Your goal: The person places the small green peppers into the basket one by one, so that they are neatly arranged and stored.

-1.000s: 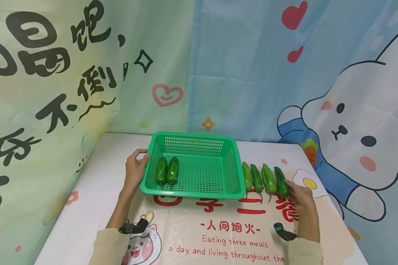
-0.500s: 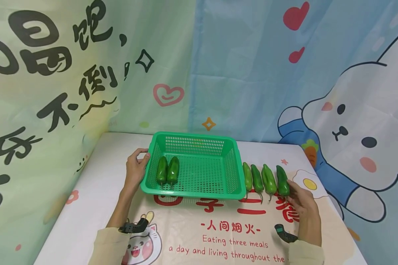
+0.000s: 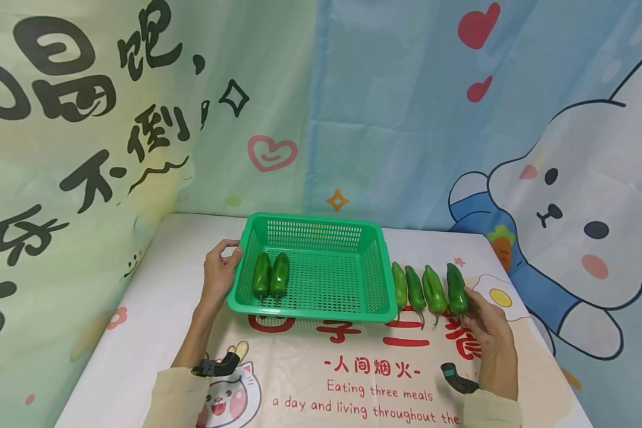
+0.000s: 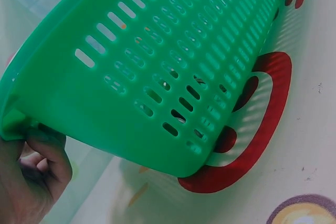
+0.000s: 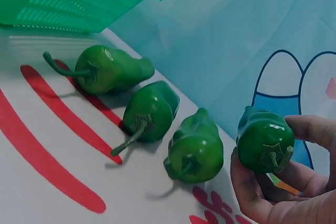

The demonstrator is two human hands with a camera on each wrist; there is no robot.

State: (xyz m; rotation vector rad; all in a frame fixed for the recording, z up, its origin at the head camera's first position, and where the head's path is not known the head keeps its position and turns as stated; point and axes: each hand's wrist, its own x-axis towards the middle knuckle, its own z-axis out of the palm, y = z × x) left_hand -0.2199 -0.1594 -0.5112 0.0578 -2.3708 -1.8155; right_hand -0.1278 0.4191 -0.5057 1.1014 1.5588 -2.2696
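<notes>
My left hand (image 3: 219, 276) grips the left rim of a green plastic basket (image 3: 315, 315); the left wrist view shows its curled fingers (image 4: 50, 156) under the rim. Two green peppers (image 3: 279, 275) lie side by side at the left inside the basket. My right hand (image 3: 489, 324) holds another green pepper (image 5: 265, 140) between thumb and fingers, stem end toward the wrist camera. Left of it, three green peppers (image 3: 433, 290) lie in a row on the table by the basket's right wall, stems pointing to the near side.
A printed cloth (image 3: 374, 383) with red characters and English words covers the near part of the white table (image 3: 155, 285). Behind stands a fabric backdrop (image 3: 374, 119) with hearts and a cartoon rabbit. The basket's slotted wall (image 4: 152, 77) fills most of the left wrist view.
The pepper in my right hand has shifted slightly right and up, widening the gap to its neighbours. My left hand and the basket stay nearly in place.
</notes>
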